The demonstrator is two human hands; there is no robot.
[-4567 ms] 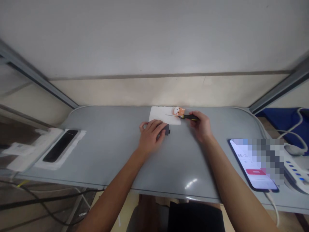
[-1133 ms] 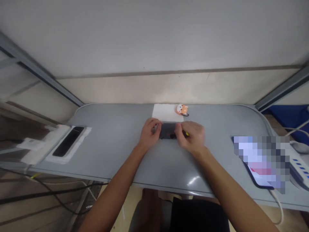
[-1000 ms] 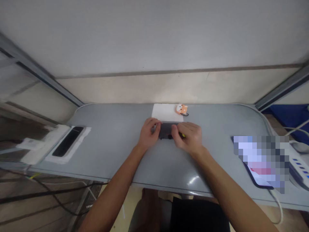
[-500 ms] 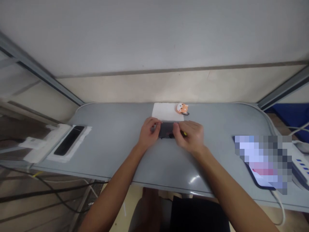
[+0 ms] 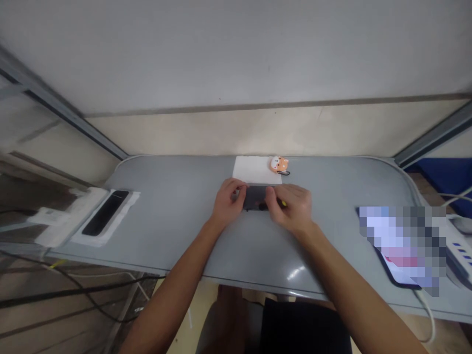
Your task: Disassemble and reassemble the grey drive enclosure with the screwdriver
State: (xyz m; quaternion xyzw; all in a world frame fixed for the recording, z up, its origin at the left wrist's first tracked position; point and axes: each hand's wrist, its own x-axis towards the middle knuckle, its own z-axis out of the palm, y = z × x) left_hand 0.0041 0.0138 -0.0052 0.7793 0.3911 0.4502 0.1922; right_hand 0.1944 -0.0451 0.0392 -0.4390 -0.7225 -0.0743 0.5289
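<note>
Main thing here is a flat, dark gray rectangular device [image 5: 254,198] lying near the middle of a smooth gray counter [image 5: 250,250]. The left hand [image 5: 227,202] is pinching its 9 o'clock end between thumb and fingers, and the right hand [image 5: 295,206] is curled up tight at the 3 o'clock end around a mostly hidden tool with a bit of yellow [image 5: 283,203] peeking out. Can't see its tip. Just past the device at 12 is a white rectangular sheet [image 5: 249,169], with an orange-and-white animal-faced case [image 5: 279,164] at 1 o'clock, black loop attached. Way over at 9, a black rounded slab [image 5: 106,213] sits on white paper [image 5: 96,240]. Around 4 there's a lit phone [image 5: 401,275], screen pixelated, beside a white power strip [image 5: 460,248].
</note>
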